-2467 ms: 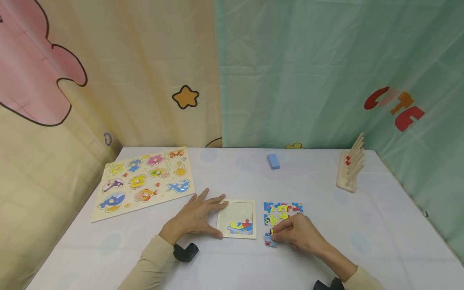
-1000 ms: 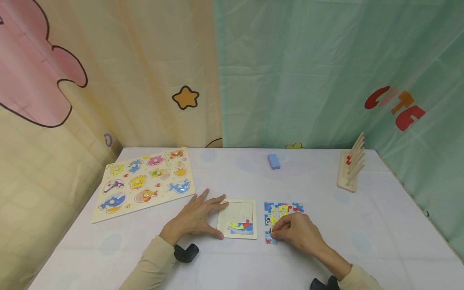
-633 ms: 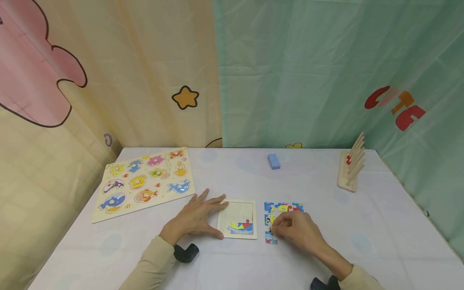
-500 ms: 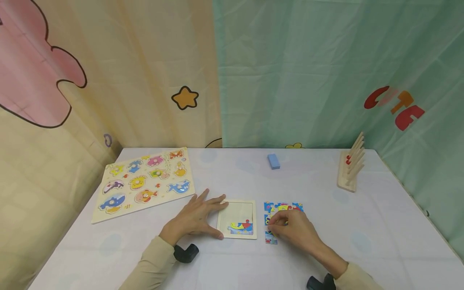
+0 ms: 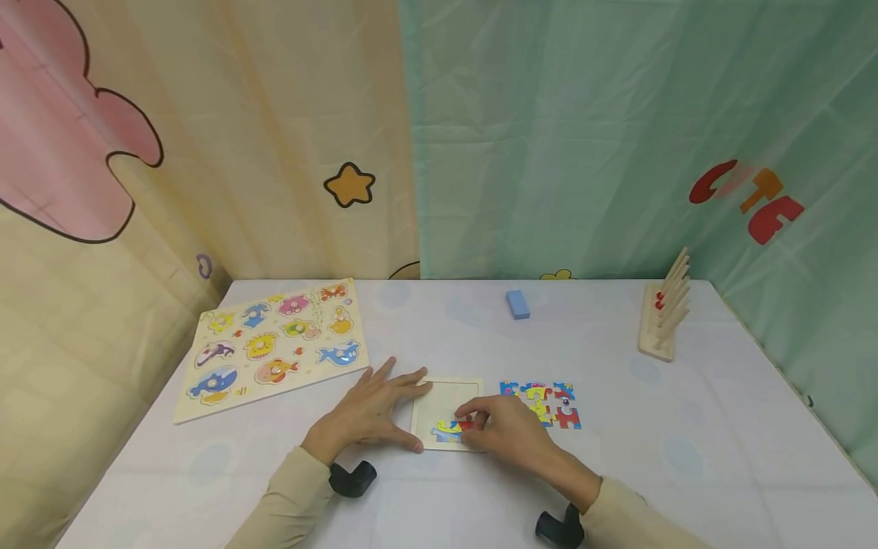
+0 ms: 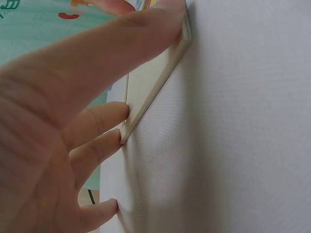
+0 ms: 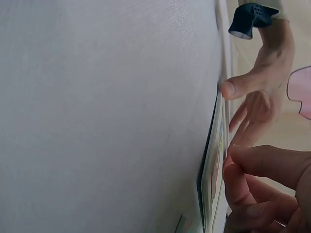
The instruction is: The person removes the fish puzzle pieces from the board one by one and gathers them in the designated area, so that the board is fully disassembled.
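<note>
A square wooden puzzle tray [image 5: 448,380] lies mid-table, with several joined pieces [image 5: 446,435] in its lower right part. My left hand [image 5: 366,408] is spread at its left side; in the left wrist view, thumb and fingertips touch the tray's edge. Over the lower right of the tray, my right hand [image 5: 511,431] pinches what seems to be a jigsaw piece, mostly hidden by thumb and forefinger. The right wrist view shows those fingertips close together just above the tray. Loose jigsaw pieces [image 5: 567,418] lie right of the tray, partly covered by the right hand.
A large peg puzzle board [image 5: 274,347] with sea animals lies at the left. Toward the back is a blue block [image 5: 517,305]. At the right stands a wooden peg stand [image 5: 664,320] with red beads. Curtains [image 5: 549,137] rise behind the white table [image 5: 425,503].
My right hand has moved left from the loose pieces to over the tray, fingertips pinched. Before that it hovered and shifted slightly among the pieces. My left hand stays at the tray's side.
</note>
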Available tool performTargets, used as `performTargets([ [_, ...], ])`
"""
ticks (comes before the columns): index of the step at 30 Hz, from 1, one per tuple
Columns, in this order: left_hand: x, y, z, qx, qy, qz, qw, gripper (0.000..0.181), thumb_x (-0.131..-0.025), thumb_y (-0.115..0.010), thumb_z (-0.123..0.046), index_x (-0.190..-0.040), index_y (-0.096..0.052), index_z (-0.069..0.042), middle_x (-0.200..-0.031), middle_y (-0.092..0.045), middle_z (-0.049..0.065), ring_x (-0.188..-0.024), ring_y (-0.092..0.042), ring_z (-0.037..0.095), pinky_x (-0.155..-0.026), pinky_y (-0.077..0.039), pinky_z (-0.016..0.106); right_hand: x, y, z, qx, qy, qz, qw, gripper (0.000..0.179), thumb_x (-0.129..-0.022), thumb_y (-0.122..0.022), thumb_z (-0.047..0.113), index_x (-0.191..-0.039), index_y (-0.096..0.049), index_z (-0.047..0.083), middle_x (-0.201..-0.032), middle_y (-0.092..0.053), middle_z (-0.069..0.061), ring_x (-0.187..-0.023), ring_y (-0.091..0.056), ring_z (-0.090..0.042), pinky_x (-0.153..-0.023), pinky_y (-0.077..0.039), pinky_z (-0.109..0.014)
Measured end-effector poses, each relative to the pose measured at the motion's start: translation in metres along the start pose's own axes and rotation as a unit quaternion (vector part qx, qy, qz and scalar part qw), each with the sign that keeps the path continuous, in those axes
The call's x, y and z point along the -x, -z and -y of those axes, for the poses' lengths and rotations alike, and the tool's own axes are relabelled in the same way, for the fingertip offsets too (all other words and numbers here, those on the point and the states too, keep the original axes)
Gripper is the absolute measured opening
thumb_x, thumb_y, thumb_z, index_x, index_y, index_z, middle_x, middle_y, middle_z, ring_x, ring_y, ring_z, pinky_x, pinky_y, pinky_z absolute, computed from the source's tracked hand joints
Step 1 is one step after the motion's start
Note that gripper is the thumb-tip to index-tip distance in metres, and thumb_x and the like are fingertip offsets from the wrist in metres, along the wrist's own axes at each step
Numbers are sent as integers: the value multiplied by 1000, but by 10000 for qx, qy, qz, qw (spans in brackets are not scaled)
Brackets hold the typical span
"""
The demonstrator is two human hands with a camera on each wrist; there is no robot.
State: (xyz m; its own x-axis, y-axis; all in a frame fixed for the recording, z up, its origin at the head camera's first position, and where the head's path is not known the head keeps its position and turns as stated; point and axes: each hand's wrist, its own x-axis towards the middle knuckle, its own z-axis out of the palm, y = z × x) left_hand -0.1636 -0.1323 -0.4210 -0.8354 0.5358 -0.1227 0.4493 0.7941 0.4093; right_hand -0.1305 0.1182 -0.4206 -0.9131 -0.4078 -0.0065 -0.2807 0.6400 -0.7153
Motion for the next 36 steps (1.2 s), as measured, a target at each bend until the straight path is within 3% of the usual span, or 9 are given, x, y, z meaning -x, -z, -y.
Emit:
performTargets([
  [12,-1,-1,0,-81,-24,-33,10000,90,-64,-85,-59,-141,-56,-23,-155,-38,-7,-147,-13,44,-114,-12,67,-5,-9,5,367,136,113,9992,27,-76,-81,13,-102,-75,9,-64,-54,13,-55,-47,-3,-49,-38,-20],
  [36,0,-1,1,-93,-65,-64,9999,91,-64,-85,-58,-142,-56,-22,-155,-39,-5,-147,-14,44,-113,-12,68,-8,-9,9,282,93,225,9993,24,-74,-80,8,-95,-69,10,-66,-56,11,-60,-50,-5,-55,-43,-22],
])
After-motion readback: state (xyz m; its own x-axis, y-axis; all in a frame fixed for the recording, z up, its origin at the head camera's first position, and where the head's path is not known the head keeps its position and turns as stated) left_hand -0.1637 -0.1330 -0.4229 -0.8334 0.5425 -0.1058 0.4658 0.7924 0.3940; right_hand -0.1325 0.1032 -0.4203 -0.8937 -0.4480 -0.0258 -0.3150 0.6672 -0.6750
